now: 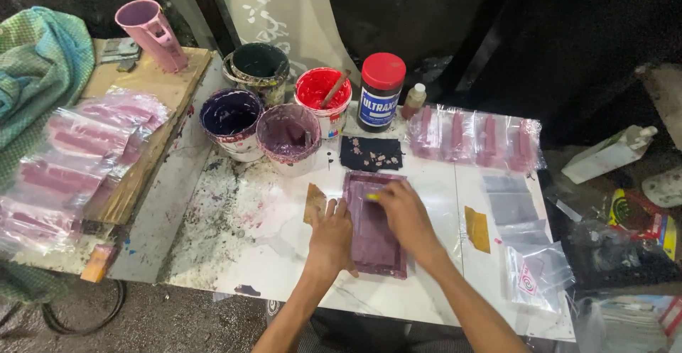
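Note:
A small purple-stained rectangular frame [374,257] lies flat on the white table [284,253]. My left hand [331,238] presses on the frame's left edge, fingers spread flat. My right hand [406,216] rests on top of the frame, its fingers closed around a small yellow object [372,197] near the frame's far end. Just beyond the frame lies a dark cloth piece [370,153] with pale printed flecks.
Paint tubs stand at the back: dark purple [231,119], mauve [288,135], red with a stick [323,94], a dark pot [259,67], a red-lidded jar [381,92]. Bagged pink items [474,137] lie at right and on the left board [78,153]. Clear bags [522,243] lie right.

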